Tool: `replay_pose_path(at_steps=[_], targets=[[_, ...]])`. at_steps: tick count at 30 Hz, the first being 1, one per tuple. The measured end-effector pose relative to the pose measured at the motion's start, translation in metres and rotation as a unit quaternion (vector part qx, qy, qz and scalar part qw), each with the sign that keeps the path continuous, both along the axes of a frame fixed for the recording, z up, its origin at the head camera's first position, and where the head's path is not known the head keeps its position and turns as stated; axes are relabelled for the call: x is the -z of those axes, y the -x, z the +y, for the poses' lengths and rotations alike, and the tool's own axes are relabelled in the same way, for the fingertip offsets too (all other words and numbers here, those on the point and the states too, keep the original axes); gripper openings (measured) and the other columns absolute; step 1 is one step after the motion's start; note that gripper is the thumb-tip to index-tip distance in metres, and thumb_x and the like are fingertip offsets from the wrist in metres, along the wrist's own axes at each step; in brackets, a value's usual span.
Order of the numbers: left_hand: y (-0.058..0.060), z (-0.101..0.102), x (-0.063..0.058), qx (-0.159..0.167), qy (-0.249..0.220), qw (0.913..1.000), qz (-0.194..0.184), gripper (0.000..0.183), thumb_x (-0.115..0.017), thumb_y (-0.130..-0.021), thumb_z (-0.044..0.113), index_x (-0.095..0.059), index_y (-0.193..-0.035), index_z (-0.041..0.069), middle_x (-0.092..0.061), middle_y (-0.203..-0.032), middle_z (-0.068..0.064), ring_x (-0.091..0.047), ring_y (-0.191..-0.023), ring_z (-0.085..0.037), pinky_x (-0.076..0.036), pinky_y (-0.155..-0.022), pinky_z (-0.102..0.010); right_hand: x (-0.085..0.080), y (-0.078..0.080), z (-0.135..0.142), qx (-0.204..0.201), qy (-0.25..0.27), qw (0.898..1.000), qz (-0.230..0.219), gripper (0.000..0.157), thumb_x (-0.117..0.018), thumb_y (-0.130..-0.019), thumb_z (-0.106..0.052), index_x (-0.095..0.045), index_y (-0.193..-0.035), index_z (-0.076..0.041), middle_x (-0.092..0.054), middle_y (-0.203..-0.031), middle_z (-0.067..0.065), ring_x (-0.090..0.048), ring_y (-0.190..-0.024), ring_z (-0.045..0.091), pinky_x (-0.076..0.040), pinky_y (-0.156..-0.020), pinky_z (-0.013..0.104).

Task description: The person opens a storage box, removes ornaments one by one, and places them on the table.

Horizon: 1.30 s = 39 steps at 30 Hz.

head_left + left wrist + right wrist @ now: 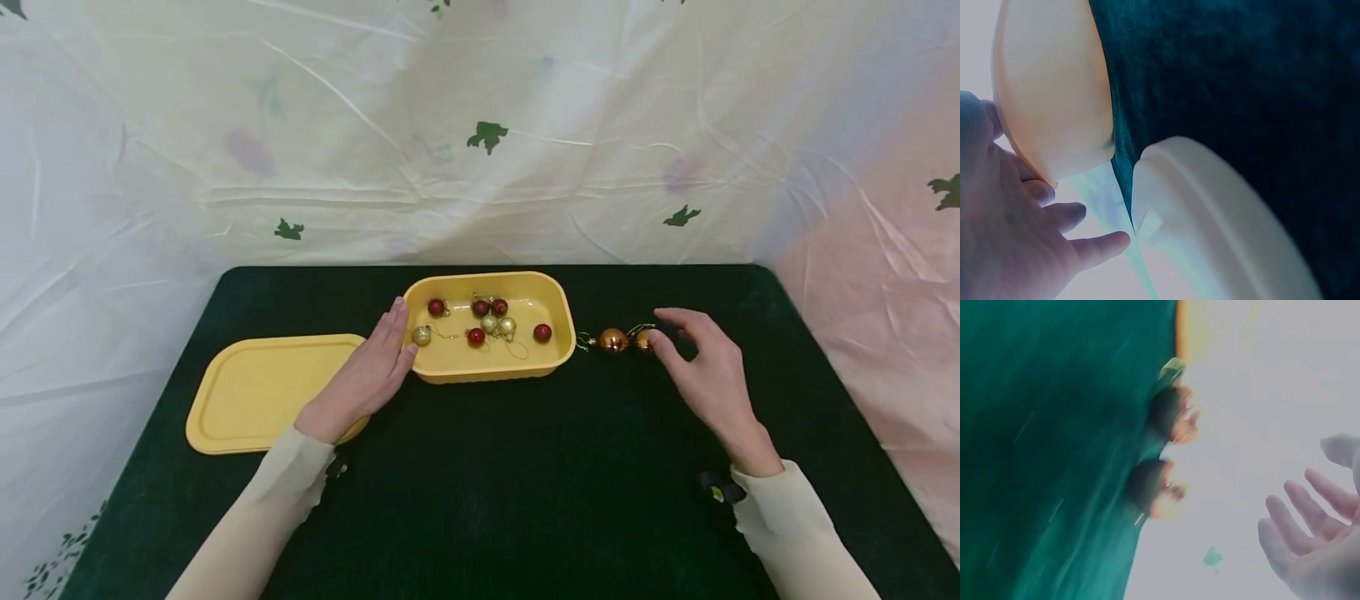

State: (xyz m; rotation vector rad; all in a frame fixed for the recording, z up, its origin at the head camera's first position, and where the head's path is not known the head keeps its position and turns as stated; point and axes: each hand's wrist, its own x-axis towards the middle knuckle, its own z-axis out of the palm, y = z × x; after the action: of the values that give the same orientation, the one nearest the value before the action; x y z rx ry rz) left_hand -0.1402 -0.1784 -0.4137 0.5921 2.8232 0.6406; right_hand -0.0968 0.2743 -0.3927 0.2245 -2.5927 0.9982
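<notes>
A yellow plastic box point(491, 368) holds several dark red Christmas baubles point(542, 333) and a few gold ones point(422, 335). My left hand point(371, 358) rests along the box's left end with its fingers straight. In the left wrist view that same box point(1054, 87) stands right at the fingers. Two shiny copper baubles point(613, 340) with gold hanging loops lie to the right of the box. My right hand point(705, 375) is beside them, thumb and fingers spread apart, overlapping the farther-right bauble in the head view. In the right wrist view, the palm and fingers point(1300, 531) hold nothing, off from the blurred baubles point(1152, 487).
A flat yellow lid point(262, 396) lies on the table left of the box, partly under my left forearm in the head view. Dark green cloth point(525, 483) covers the table. A pale sheet with leaf prints point(600, 167) hangs behind and at the sides.
</notes>
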Motion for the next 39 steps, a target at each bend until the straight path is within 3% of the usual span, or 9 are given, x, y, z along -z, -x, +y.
replay_pose_path(at_steps=[4, 6, 8, 12, 16, 28, 39], targets=[[0.000, 0.000, 0.001, 0.001, -0.005, 1.0000, 0.001, 0.071, -0.032, -0.114, 0.038, 0.009, -0.165, 0.011, 0.009, -0.174, -0.007, -0.001, -0.160, -0.028, -0.014, -0.127, -0.052, -0.008, -0.003, -0.030, -0.026, 0.020, 0.997, 0.064, 0.031, -0.072, -0.099, -0.013, -0.070, -0.129, -0.009, -0.067, -0.131, 0.008, -0.061, -0.107, 0.023, -0.041, -0.093, 0.014], [0.000, 0.000, 0.001, 0.001, -0.005, 1.0000, 0.002, 0.071, -0.032, -0.114, 0.037, 0.009, -0.165, 0.011, 0.009, -0.174, -0.007, -0.002, -0.160, -0.029, -0.015, -0.126, -0.052, -0.011, -0.003, -0.043, -0.048, 0.025, 0.996, 0.072, 0.031, -0.073, -0.098, -0.011, -0.071, -0.128, -0.009, -0.068, -0.130, 0.006, -0.061, -0.106, 0.020, -0.041, -0.093, 0.012], [-0.001, -0.001, 0.001, 0.000, -0.006, 1.0000, 0.001, 0.071, -0.032, -0.114, 0.037, 0.009, -0.166, 0.012, 0.009, -0.174, -0.008, -0.001, -0.160, -0.028, -0.014, -0.127, -0.052, -0.014, -0.001, -0.056, -0.071, 0.026, 0.995, 0.069, 0.032, -0.074, -0.097, -0.011, -0.070, -0.128, -0.009, -0.068, -0.130, 0.006, -0.062, -0.108, 0.019, -0.043, -0.094, 0.014], [-0.001, -0.001, 0.001, -0.001, -0.008, 1.0000, 0.002, 0.071, -0.032, -0.114, 0.038, 0.009, -0.166, 0.012, 0.008, -0.174, -0.008, -0.002, -0.159, -0.031, -0.014, -0.126, -0.053, -0.017, 0.006, -0.078, -0.109, 0.027, 0.993, 0.047, 0.034, -0.074, -0.097, -0.013, -0.068, -0.130, -0.008, -0.067, -0.130, 0.007, -0.064, -0.112, 0.021, -0.053, -0.097, 0.035], [-0.001, -0.002, 0.001, 0.000, -0.006, 1.0000, 0.004, 0.070, -0.030, -0.114, 0.039, 0.009, -0.166, 0.012, 0.008, -0.174, -0.008, -0.004, -0.159, -0.033, -0.015, -0.126, -0.053, -0.017, 0.017, -0.097, -0.139, 0.023, 0.990, 0.025, 0.036, -0.074, -0.098, -0.017, -0.067, -0.131, -0.006, -0.067, -0.130, 0.010, -0.064, -0.116, 0.026, -0.053, -0.097, 0.053], [-0.001, -0.001, 0.001, 0.002, -0.011, 0.9999, 0.010, 0.070, -0.031, -0.114, 0.038, 0.005, -0.166, 0.010, 0.006, -0.174, -0.008, 0.000, -0.160, -0.025, -0.014, -0.127, -0.050, -0.008, 0.053, -0.142, -0.191, -0.015, 0.981, -0.022, 0.036, -0.073, -0.099, -0.018, -0.067, -0.133, -0.005, -0.067, -0.131, 0.013, -0.065, -0.115, 0.029, -0.057, -0.091, 0.050], [-0.001, -0.001, 0.002, -0.001, -0.007, 0.9999, 0.012, 0.070, -0.032, -0.114, 0.037, 0.005, -0.166, 0.009, 0.005, -0.174, -0.009, -0.003, -0.160, -0.029, -0.015, -0.127, -0.052, 0.006, 0.080, -0.159, -0.198, -0.052, 0.976, -0.080, 0.041, -0.073, -0.098, -0.019, -0.065, -0.136, -0.007, -0.066, -0.134, 0.011, -0.062, -0.122, 0.027, -0.051, -0.102, 0.047]])
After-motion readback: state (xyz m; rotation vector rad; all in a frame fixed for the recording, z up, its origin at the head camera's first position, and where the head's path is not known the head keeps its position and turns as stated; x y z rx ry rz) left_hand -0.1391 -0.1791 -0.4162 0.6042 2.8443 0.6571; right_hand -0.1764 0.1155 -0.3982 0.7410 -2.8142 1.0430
